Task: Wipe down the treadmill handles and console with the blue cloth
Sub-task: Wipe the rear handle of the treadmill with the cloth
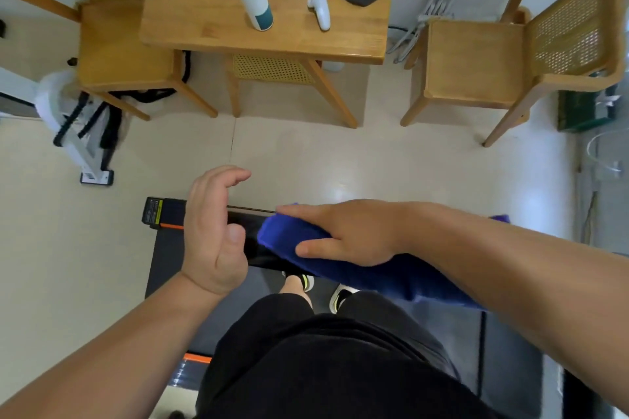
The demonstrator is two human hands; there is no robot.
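— What step is this?
— Wiping the console. My right grip lies flat, fingers straight, pressing the blue cloth on it. My left grip is loose and holds nothing, at the cloth's 9 o'clock.
— Next?
— I think I slide the cloth toward 9 o'clock, pressing down.

Single head view, steeply downward, close above treadmill
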